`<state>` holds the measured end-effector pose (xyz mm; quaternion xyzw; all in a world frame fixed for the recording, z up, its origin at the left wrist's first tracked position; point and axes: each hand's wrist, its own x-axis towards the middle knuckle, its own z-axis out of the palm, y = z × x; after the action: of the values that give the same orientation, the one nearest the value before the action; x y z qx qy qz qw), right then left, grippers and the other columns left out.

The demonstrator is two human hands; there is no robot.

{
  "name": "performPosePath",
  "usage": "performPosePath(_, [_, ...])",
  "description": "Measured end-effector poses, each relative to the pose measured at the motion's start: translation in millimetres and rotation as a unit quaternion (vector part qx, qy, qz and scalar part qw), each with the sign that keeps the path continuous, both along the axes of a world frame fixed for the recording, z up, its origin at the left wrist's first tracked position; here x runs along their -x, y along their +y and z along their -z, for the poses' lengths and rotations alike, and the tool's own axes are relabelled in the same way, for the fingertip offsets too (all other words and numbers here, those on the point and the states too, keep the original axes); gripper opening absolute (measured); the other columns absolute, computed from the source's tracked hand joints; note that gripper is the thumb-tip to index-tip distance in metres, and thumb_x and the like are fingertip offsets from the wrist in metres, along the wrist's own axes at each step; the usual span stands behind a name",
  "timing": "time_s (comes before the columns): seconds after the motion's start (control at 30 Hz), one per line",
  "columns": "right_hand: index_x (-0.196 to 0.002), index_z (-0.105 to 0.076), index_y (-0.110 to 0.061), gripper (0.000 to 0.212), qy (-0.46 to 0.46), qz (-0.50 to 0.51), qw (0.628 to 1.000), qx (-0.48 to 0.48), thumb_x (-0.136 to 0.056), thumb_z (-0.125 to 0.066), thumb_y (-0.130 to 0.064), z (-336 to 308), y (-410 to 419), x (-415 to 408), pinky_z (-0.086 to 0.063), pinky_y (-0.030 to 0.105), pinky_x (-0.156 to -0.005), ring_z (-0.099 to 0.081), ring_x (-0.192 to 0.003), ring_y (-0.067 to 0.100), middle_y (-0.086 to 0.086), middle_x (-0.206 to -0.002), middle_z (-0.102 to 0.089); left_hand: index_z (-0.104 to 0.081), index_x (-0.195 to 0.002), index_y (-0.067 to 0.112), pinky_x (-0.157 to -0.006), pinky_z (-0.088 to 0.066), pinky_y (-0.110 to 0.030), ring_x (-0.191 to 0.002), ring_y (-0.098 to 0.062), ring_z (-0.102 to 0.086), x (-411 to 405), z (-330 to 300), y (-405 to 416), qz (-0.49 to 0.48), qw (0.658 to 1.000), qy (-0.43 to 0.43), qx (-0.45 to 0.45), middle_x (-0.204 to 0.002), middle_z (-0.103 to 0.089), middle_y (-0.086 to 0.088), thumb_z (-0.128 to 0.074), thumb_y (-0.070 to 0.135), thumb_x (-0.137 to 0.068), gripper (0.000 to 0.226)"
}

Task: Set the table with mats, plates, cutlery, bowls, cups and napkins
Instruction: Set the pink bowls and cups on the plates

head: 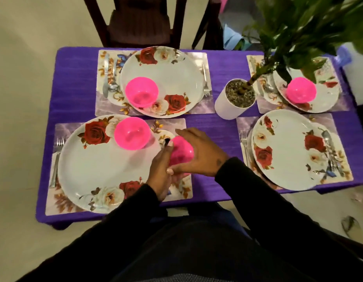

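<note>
Both hands cup a pink bowl (180, 152): left hand (160, 176) & right hand (198, 154) curled round it, right of near plate (99, 165), prob. bound for bare plate (286, 149).

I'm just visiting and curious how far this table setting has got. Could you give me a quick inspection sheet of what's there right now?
Surface: table under a purple cloth, four floral mats.
Job's things: a rose plate on each mat; cutlery beside each. Pink bowls sit on the near left plate, far left plate and far right plate; the near right plate has none. No cups or napkins seen.
Clutter: white plant pot in the middle, leaves hiding part of the far right setting.
Grippers: left hand and right hand together hold a fourth pink bowl above the near left mat.
Cables: nothing seen.
Surroundings: dark wooden chair at the far side, pale floor.
</note>
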<state>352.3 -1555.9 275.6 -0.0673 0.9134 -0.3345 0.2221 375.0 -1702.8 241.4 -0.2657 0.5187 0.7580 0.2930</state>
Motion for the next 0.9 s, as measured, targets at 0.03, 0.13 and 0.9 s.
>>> performPosePath(0.03, [-0.152, -0.032, -0.024, 0.12, 0.0, -0.008, 1.0, -0.012, -0.054, -0.075, -0.079, 1, 11, -3, -0.037, 0.047, -0.112, -0.037, -0.136, 0.024, 0.0, -0.148, -0.038, -0.062, -0.132, 0.02, -0.082, -0.06, -0.047, -0.111, -0.027, -0.07, 1, -1, 9, -0.003, 1.0, -0.002, -0.008, -0.122, -0.072, -0.008, -0.049, 0.05, -0.101, 0.045])
performPosePath(0.13, [-0.155, -0.028, -0.016, 0.126, 0.037, -0.02, 0.998, -0.046, -0.054, -0.081, -0.07, 8, 48, -12, -0.037, 0.045, -0.111, -0.037, -0.132, 0.029, 0.006, -0.146, -0.035, -0.064, -0.129, 0.019, -0.085, -0.053, -0.044, -0.109, -0.029, -0.07, 3, -5, 41, -0.001, 1.0, -0.004, -0.01, -0.121, -0.072, -0.011, -0.052, 0.047, -0.1, 0.042])
performPosePath(0.9, [-0.157, -0.018, -0.014, 0.132, 0.01, 0.139, 0.988, -0.067, -0.055, -0.092, -0.055, 49, 371, -12, -0.033, 0.041, -0.112, -0.032, -0.138, 0.031, 0.012, -0.151, -0.03, -0.069, -0.107, 0.015, -0.07, -0.057, -0.033, -0.077, -0.027, -0.065, -1, 13, 362, 0.005, 0.995, 0.027, 0.101, -0.088, -0.073, -0.01, -0.069, 0.012, -0.094, 0.013])
